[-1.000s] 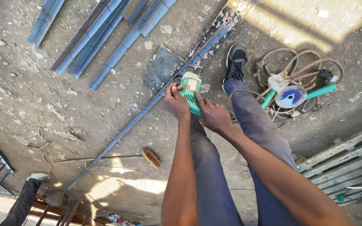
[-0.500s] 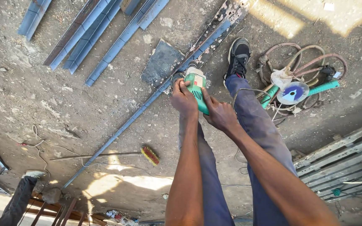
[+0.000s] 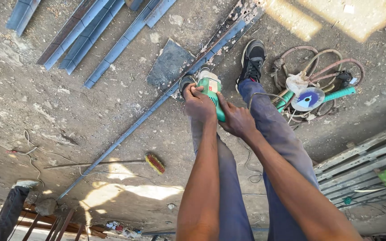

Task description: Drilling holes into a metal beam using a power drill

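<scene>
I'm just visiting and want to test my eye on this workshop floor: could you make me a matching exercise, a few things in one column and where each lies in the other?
Things:
1. green grinder
2. wire brush
3. coiled hoses
4. long steel bar

Places:
A. on the ground, right of the black shoe
B. gripped in both hands, left hand and right hand
C. running diagonally across the floor
D. alone on the ground, left of the legs

Pairs: 1-B, 2-D, 3-A, 4-C
</scene>
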